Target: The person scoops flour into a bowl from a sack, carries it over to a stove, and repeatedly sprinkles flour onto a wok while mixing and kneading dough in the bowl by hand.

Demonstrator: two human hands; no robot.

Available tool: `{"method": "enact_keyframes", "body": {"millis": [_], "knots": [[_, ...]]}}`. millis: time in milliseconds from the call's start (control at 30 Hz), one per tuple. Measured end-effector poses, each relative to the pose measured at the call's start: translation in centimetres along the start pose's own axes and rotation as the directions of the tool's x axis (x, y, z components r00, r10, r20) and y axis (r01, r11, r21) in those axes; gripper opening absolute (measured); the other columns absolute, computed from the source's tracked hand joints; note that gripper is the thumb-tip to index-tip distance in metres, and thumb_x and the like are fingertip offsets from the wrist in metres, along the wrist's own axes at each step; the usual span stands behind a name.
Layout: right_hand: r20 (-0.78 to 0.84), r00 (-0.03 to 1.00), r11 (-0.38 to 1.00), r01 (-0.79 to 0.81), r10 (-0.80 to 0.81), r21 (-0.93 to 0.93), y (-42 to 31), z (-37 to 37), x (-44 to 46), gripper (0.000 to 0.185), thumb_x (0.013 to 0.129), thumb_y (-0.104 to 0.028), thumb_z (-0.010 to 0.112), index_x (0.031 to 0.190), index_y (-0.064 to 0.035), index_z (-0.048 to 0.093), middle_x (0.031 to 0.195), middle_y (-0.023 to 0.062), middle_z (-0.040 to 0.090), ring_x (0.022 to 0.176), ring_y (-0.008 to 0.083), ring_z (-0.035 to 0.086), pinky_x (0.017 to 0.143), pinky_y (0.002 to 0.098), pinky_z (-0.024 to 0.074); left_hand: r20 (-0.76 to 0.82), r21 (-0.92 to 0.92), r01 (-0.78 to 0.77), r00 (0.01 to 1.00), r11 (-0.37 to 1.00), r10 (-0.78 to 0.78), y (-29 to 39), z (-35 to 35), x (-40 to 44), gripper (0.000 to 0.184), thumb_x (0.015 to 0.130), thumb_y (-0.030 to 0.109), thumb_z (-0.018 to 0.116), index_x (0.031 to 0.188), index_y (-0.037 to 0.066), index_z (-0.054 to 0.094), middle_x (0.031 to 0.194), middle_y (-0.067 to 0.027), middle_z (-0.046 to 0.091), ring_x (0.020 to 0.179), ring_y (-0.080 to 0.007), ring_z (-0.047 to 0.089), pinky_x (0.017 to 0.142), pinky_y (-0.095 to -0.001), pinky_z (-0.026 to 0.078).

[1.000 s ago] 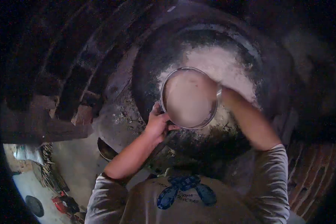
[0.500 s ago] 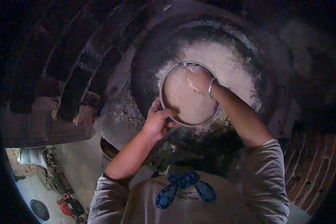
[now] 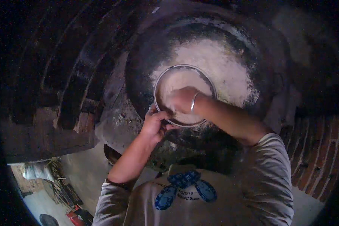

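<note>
My left hand [image 3: 154, 124] is closed on the near-left rim of a round, shallow metal-rimmed pan [image 3: 214, 90], with the thumb over the edge and fingers beneath. Pale flour-like powder [image 3: 186, 78] lies inside; whether the pan's bottom is solid or mesh does not show. Inside the pan, my right hand [image 3: 181, 100] is down at the powder, blurred by motion, its fingers hidden. A bangle circles the right wrist. Under the pan spreads more pale powder [image 3: 229, 71] on a large, dark, round surface [image 3: 147, 56].
Dark curved brick or block courses [image 3: 64, 75] rise on the left, and a red brick wall [image 3: 316, 158] stands at the right. At the lower left are a white sack [image 3: 37, 172], a bundle of sticks [image 3: 66, 192] and a red object [image 3: 75, 217] on the floor.
My right hand has moved from the far right part of the pan toward its near left part. Powder in the pan has shifted, baring some of the far right inner edge.
</note>
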State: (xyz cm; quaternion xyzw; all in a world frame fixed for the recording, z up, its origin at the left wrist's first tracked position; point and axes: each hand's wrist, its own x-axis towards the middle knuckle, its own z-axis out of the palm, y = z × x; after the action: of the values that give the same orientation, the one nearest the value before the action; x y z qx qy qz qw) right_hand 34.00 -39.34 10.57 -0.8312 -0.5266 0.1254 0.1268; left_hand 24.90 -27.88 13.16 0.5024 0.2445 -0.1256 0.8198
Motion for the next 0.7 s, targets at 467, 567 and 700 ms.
{"method": "enact_keyframes", "body": {"millis": [467,567,700], "knots": [[-0.121,0.94,-0.744,0.328,0.319,0.582,-11.5,3.8,6.2,0.024,0.079,-0.014,0.042,0.1,-0.003,0.048,0.093,0.0085,0.052,0.084,0.0188,0.051,0.064,0.0282,0.0446,0.088,-0.023,-0.083,0.993,0.996,0.084,2.9,-16.3,-8.2,0.049,0.061,-0.006,0.049,0.105,0.008,0.033,0.093,-0.0117,0.048,0.075,-0.0238,0.054,0.048,-0.0356,0.052],[0.036,0.788,-0.667,0.494,0.614,0.558,-16.7,3.4,3.9,0.024,0.079,-0.013,0.041,0.101,-0.0055,0.048,0.095,0.0081,0.051,0.082,0.0186,0.051,0.056,0.0246,0.0434,0.081,-0.057,-0.085,0.993,0.995,0.089,1.9,-14.3,-12.3,0.048,0.061,-0.006,0.049,0.104,0.008,0.032,0.093,-0.0124,0.048,0.072,-0.0237,0.054,0.046,-0.0349,0.051],[0.087,0.755,-0.592,0.431,0.65,0.681,-28.7,3.2,1.5,0.022,0.078,-0.013,0.045,0.098,-0.0025,0.046,0.083,0.0077,0.052,0.066,0.0192,0.054,0.043,0.0256,0.043,-0.012,-0.063,-0.059,0.998,0.996,0.058,1.9,-18.0,-23.9,0.046,0.061,-0.006,0.049,0.101,0.007,0.031,0.09,-0.0127,0.048,0.068,-0.0246,0.054,0.045,-0.0357,0.051]]}}
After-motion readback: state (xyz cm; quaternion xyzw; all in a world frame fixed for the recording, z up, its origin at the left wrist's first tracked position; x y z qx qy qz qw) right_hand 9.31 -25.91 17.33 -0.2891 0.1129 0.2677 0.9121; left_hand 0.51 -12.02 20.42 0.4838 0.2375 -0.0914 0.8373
